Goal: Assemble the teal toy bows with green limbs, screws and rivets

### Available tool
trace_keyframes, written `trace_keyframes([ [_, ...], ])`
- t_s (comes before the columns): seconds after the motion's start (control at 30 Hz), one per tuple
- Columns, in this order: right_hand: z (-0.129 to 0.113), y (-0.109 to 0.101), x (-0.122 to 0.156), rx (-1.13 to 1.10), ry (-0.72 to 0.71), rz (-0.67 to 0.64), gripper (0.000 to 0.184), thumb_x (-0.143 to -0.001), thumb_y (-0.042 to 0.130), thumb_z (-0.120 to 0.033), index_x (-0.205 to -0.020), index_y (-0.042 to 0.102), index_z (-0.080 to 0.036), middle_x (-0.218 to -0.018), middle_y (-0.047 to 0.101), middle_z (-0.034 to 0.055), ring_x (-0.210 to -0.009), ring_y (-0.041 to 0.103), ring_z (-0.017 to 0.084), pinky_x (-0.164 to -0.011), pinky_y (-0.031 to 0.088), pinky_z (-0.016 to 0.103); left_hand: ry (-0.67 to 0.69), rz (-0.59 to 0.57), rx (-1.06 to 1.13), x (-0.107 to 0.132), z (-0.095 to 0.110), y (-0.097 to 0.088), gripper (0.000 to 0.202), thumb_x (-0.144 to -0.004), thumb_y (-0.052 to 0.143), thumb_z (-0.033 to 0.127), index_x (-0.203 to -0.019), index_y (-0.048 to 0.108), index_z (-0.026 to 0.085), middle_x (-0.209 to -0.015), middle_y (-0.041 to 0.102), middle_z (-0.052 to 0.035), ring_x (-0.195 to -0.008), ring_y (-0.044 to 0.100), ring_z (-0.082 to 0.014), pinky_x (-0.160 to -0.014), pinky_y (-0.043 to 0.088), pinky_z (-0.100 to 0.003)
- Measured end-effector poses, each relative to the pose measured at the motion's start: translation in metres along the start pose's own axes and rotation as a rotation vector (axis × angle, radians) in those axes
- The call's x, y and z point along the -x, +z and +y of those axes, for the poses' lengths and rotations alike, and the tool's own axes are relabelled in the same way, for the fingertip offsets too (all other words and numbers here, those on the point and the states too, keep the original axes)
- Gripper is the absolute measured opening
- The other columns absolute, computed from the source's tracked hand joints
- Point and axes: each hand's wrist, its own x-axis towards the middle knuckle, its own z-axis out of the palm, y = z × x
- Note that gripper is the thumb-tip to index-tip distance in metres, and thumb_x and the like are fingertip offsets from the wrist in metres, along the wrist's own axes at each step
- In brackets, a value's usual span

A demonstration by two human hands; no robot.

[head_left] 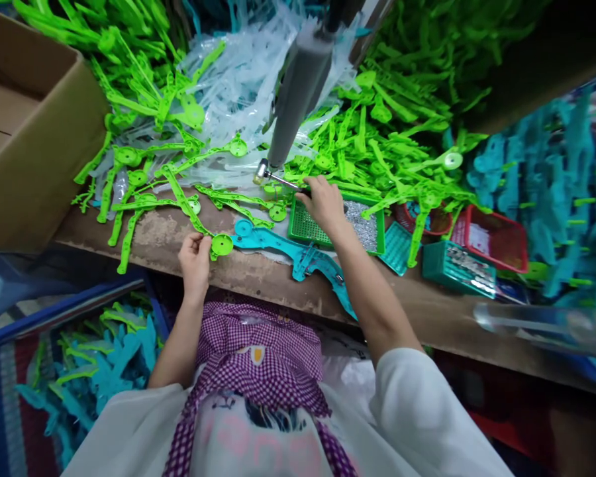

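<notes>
My left hand point(195, 260) pinches a bright green plastic arm-shaped part point(222, 245) near its round end, at the table's front edge. Beside it on the table lies a long blue plastic part point(281, 248) with a round end and a curved, handle-like tail. My right hand point(324, 204) is closed around the dark end of a thin metal rod point(284, 181), above a green basket point(310, 225) of small metal pieces. The rod's other end meets the chrome tip of a hanging grey tool point(298, 93); whether they are joined I cannot tell.
Green parts point(402, 119) are heaped at the back, around clear plastic pieces point(238, 73). A cardboard box point(44, 152) stands left; a blue crate point(151, 311) of parts sits below. A teal basket point(457, 268) and red basket point(516, 238) stand right, near hanging blue parts point(556, 185).
</notes>
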Motion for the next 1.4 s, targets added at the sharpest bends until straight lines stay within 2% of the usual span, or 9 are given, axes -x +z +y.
trace_keyframes([
  [0.1, -0.02, 0.006, 0.03, -0.072, -0.041, 0.002, 0.035, -0.097, 0.047, -0.034, -0.124, 0.059, -0.015, -0.119, 0.065, 0.0157, -0.105, 0.06, 0.029, -0.086, 0.039, 0.041, 0.068, -0.106, -0.143, -0.007, -0.011, 0.006, 0.018, -0.079, 0.062, 0.035, -0.084, 0.057, 0.019, -0.068, 0.056, 0.0036, -0.062, 0.052, -0.0103, -0.059, 0.039, -0.02],
  [0.2, -0.041, 0.016, 0.059, -0.094, -0.1, -0.156, 0.039, -0.094, 0.052, -0.045, -0.118, 0.064, -0.017, -0.115, 0.068, 0.0145, -0.101, 0.063, 0.029, -0.084, 0.04, 0.04, 0.091, -0.208, -0.261, -0.007, -0.014, 0.006, 0.018, -0.082, 0.059, 0.036, -0.086, 0.056, 0.019, -0.063, 0.053, 0.0051, -0.057, 0.048, -0.01, -0.056, 0.037, -0.021],
  [0.43, -0.064, 0.038, 0.101, -0.327, -0.293, -0.283, 0.022, -0.092, 0.059, -0.039, -0.093, 0.069, -0.019, -0.093, 0.07, 0.0066, -0.085, 0.061, 0.02, -0.081, 0.036, 0.035, -0.055, -0.29, -0.274, 0.021, -0.002, -0.031, 0.024, -0.078, 0.062, 0.042, -0.082, 0.054, 0.02, -0.062, 0.051, 0.0059, -0.053, 0.046, -0.0097, -0.053, 0.035, -0.021],
  [0.5, -0.065, 0.037, 0.111, -0.519, -0.246, -0.166, 0.03, -0.095, 0.052, -0.043, -0.085, 0.067, -0.019, -0.083, 0.066, 0.0044, -0.076, 0.058, 0.017, -0.074, 0.037, 0.031, -0.061, -0.212, -0.252, 0.028, 0.001, -0.037, 0.022, -0.077, 0.061, 0.04, -0.08, 0.052, 0.02, -0.06, 0.049, 0.0066, -0.051, 0.043, -0.009, -0.05, 0.032, -0.02],
  [0.63, -0.053, 0.029, 0.119, -0.722, 0.088, 0.298, 0.045, -0.099, 0.037, -0.049, -0.072, 0.06, -0.02, -0.069, 0.057, 0.0014, -0.068, 0.052, 0.015, -0.066, 0.037, 0.029, 0.017, -0.132, -0.313, 0.034, 0.003, -0.025, 0.018, -0.083, 0.056, 0.037, -0.081, 0.049, 0.021, -0.061, 0.046, 0.0068, -0.05, 0.042, -0.0095, -0.05, 0.031, -0.021],
  [0.7, -0.046, 0.031, 0.123, -0.667, 0.113, 0.345, 0.046, -0.098, 0.037, -0.051, -0.07, 0.057, -0.021, -0.068, 0.056, 0.0013, -0.067, 0.052, 0.015, -0.066, 0.037, 0.03, 0.069, -0.156, -0.435, 0.037, 0.005, -0.013, 0.015, -0.086, 0.054, 0.035, -0.089, 0.051, 0.021, -0.062, 0.049, 0.0059, -0.054, 0.047, -0.0116, -0.057, 0.037, -0.023],
  [0.9, -0.045, 0.055, 0.136, -0.355, -0.008, 0.051, 0.045, -0.101, 0.033, -0.044, -0.076, 0.062, -0.02, -0.077, 0.067, 0.0065, -0.073, 0.058, 0.018, -0.072, 0.034, 0.032, 0.302, -0.181, -0.942, 0.057, 0.013, 0.004, 0.043, -0.093, 0.04, 0.02, -0.135, 0.046, 0.017, -0.074, 0.066, -0.002, -0.077, 0.062, -0.0217, -0.088, 0.036, -0.038],
  [1.13, -0.061, 0.047, 0.131, -0.327, -0.104, -0.19, 0.04, -0.092, 0.052, -0.055, -0.111, 0.067, -0.023, -0.106, 0.073, 0.0063, -0.096, 0.064, 0.024, -0.082, 0.033, 0.036, 0.32, -0.346, -1.319, 0.052, 0.019, -0.002, 0.039, -0.095, 0.036, 0.016, -0.117, 0.068, 0.024, -0.095, 0.071, -0.0115, -0.097, 0.062, -0.0294, -0.087, 0.031, -0.041],
  [1.4, -0.091, 0.05, 0.13, -0.437, -0.067, -0.121, 0.034, -0.097, 0.047, -0.045, -0.117, 0.063, -0.021, -0.113, 0.068, 0.0083, -0.103, 0.061, 0.023, -0.086, 0.037, 0.036, 0.41, -0.457, -1.51, 0.042, 0.036, 0.003, 0.038, -0.097, 0.036, 0.021, -0.118, 0.068, 0.024, -0.092, 0.065, -0.0142, -0.095, 0.059, -0.0331, -0.083, 0.031, -0.043],
])
